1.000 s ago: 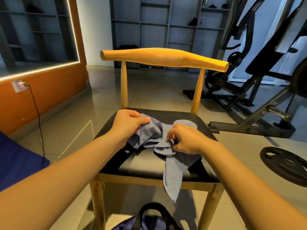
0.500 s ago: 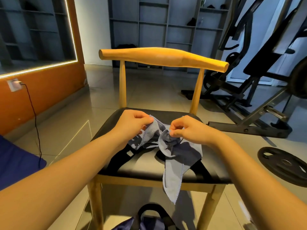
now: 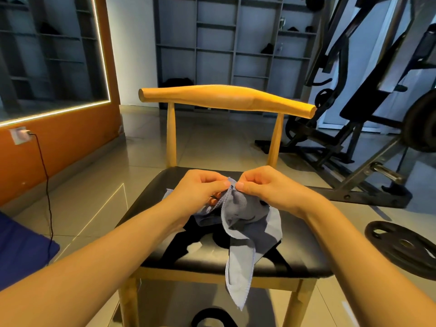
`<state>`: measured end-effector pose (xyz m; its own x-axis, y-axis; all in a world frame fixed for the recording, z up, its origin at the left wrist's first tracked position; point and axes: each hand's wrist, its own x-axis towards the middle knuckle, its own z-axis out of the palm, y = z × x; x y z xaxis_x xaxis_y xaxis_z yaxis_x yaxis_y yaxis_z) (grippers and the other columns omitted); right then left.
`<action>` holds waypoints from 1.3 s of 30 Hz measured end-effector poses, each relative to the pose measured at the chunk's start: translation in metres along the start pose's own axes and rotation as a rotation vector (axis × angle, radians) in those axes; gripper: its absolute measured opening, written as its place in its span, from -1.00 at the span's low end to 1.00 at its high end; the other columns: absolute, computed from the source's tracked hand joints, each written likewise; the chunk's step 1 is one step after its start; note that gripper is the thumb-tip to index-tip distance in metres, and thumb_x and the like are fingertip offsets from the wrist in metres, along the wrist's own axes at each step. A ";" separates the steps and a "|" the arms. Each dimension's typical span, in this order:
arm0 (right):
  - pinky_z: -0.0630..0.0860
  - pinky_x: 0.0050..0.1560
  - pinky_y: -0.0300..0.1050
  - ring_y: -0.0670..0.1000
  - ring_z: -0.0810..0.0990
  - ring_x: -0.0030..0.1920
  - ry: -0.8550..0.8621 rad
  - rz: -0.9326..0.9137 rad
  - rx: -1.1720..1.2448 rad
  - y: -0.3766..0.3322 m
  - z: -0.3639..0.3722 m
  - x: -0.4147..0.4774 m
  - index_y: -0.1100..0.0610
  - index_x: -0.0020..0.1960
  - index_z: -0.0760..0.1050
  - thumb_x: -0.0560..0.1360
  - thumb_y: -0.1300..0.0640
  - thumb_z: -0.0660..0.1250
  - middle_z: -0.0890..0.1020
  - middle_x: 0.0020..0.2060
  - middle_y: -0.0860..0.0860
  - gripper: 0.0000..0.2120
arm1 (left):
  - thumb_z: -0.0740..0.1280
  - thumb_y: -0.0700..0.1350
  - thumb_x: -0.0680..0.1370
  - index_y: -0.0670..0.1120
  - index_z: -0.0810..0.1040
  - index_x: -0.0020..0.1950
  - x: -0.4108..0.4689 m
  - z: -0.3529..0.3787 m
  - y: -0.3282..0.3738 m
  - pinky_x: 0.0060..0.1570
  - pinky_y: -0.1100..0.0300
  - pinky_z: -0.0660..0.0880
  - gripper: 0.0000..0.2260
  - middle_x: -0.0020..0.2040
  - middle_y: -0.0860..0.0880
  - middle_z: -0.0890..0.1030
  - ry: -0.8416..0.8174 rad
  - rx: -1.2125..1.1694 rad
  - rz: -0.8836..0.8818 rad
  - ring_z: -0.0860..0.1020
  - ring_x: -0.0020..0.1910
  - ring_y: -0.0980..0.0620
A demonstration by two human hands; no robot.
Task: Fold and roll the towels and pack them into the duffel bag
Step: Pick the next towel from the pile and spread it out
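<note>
just above the middle of the black chair seat (image 3: 304,253), the left hand (image 3: 200,192) and the right hand (image 3: 264,187) meet almost fingertip to fingertip. each one pinches the top hem of a grey-blue towel (image 3: 245,215) between thumb and forefinger, the other fingers curled in behind. the pinched edge stands up in a small peak between the two thumbs.

below the hands the towel is bunched and crumpled. part of it lies on the seat under the left hand, and a fold spreads toward the right edge of the seat. one long pointed corner trails down over the front edge and hangs free in front of the wooden frame.

the chair's rounded wooden backrest (image 3: 226,97) crosses the far side of the seat on two thin posts. on the floor below the front edge, a black strap loop (image 3: 207,313) shows at the bottom of the view, with whatever it belongs to cut off.

off the right edge of the seat a black weight plate (image 3: 401,249) lies flat on the tiles, and a dark gym machine (image 3: 354,128) stands behind it. off the left edge, a cable (image 3: 47,185) runs down from a wall socket toward a blue cushion-like shape (image 3: 21,251).
</note>
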<state>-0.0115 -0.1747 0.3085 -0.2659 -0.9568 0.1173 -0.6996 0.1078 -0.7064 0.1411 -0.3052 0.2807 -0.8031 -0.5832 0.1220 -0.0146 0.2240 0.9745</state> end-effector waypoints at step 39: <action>0.60 -0.13 0.00 0.15 0.63 -0.17 0.220 -0.147 0.019 0.014 0.014 0.011 0.09 -0.01 0.63 0.57 0.07 0.44 0.69 -0.21 0.10 -0.92 | 0.39 -0.19 0.61 -0.13 0.74 0.03 0.001 0.004 -0.003 -0.21 0.34 0.61 -0.87 -0.10 -0.12 0.74 0.047 0.042 0.038 0.66 -0.22 0.09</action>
<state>-0.0148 -0.1873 0.2896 -0.3015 -0.8797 0.3676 -0.7295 -0.0354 -0.6830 0.1375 -0.3033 0.2776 -0.7746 -0.6095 0.1687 -0.0100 0.2786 0.9604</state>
